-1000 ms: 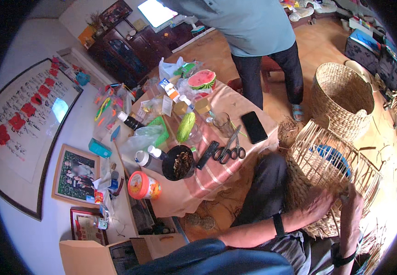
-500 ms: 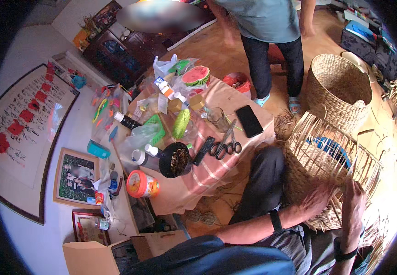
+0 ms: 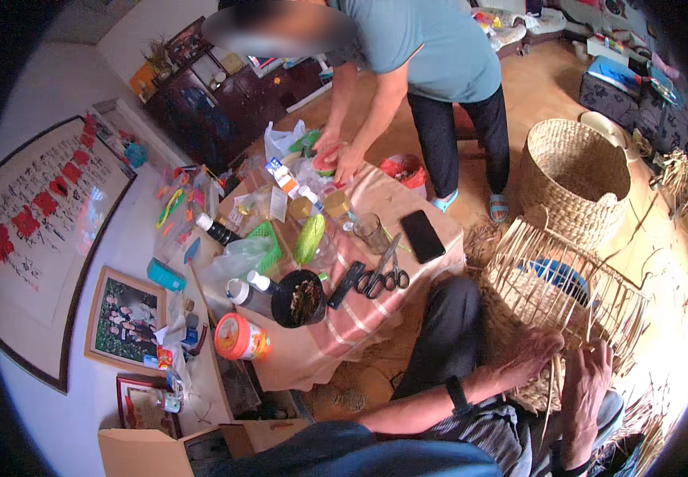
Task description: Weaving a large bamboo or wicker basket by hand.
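An unfinished straw basket (image 3: 504,312) leans against my legs at the lower right, its bare upright stakes standing up around the rim. My left hand (image 3: 533,356) is closed at its near rim, fingers curled over the weave. Close beside it, my right hand (image 3: 587,375) is closed with its fingertips pinched at the base of the stakes. A pale straw strand (image 3: 552,383) hangs down between the two hands. Inside the basket, something blue (image 3: 560,278) shows through the stakes. The hands hide part of the near rim.
A finished woven basket (image 3: 574,179) stands beyond. On the table (image 3: 431,274) at the left are scissors (image 3: 382,280), a phone (image 3: 422,236), a glass (image 3: 370,232), a cucumber-like vegetable (image 3: 309,238) and a black bowl (image 3: 299,298). Across the table, a person (image 3: 431,60) bends over a watermelon (image 3: 325,161).
The other person has leaned in and put both hands to the watermelon. My right hand has moved down and left, nearer my left hand, and the pale strand now shows between them.
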